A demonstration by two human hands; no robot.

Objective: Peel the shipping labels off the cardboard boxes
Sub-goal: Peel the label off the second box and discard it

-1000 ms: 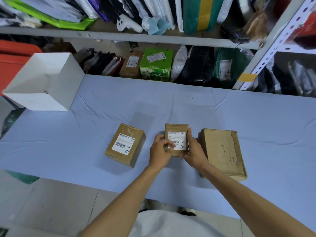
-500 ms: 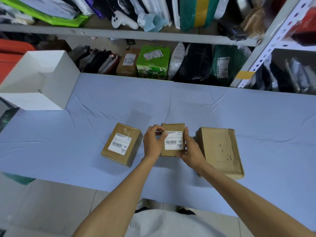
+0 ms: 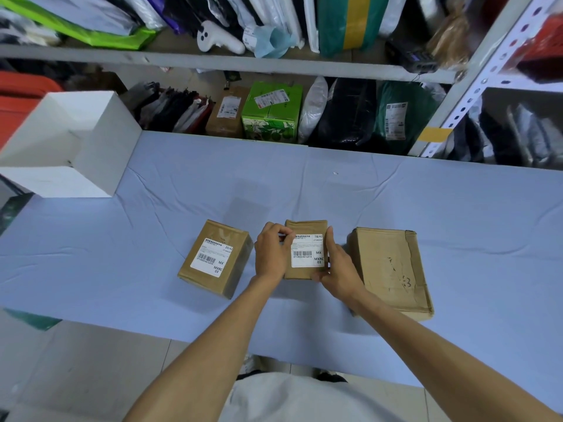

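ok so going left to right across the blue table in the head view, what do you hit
white open box → left cardboard box, labelled → left hand, pinching the label at its corner → middle cardboard box → right hand, gripping it → right cardboard box, no label showing

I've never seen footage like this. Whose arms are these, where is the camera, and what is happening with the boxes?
There is no machine here. These are a person's two bare arms, filmed by a wide-angle camera worn on the head and looking down. Three cardboard boxes lie on a table covered in blue cloth. The right hand holds the middle box, thumb along its edge. The left hand pinches the top corner of its white shipping label, seemingly to start peeling. The left box is labelled too; the right box shows no label on top. A white box sits far left, with packed shelves behind.
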